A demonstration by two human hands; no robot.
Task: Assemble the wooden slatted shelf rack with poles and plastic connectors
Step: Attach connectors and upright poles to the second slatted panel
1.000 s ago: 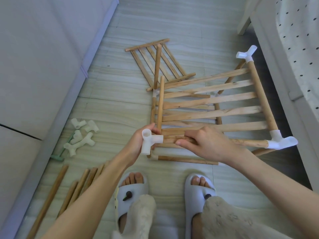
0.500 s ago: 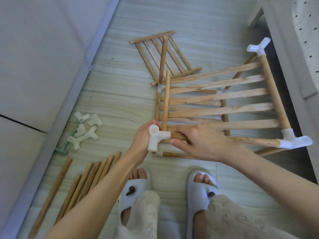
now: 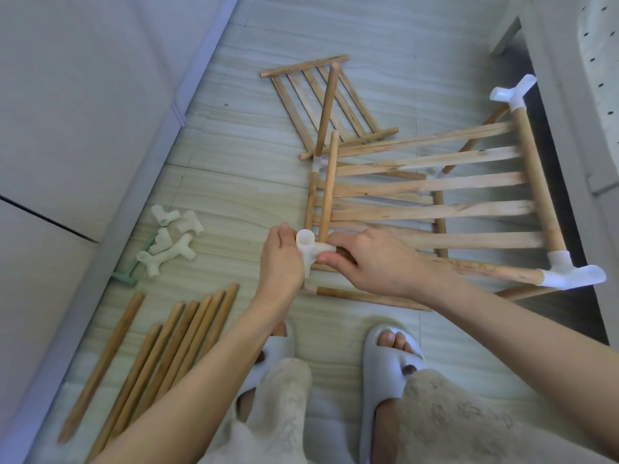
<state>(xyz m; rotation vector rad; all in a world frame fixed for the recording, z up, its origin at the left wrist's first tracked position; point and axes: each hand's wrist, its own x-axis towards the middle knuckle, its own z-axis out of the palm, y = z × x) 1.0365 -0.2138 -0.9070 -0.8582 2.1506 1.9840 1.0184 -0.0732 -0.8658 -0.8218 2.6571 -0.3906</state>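
Note:
A half-built wooden rack with slats lies tilted on the floor in front of me. White plastic connectors cap its right corners, one far and one near. My left hand grips a white three-way connector at the rack's near-left corner. My right hand holds the front pole right at the connector, thumb and fingers touching the connector's side socket. A thin upright pole rises from that corner.
Spare white connectors lie in a heap on the floor at left, beside a green tool. Several loose poles lie at lower left. A smaller slatted panel lies farther away. A bed frame borders the right; my slippered feet are below.
The connector in my left hand has closed up against the front pole's end, and my right hand has slid left to meet it. The view has shifted slightly.

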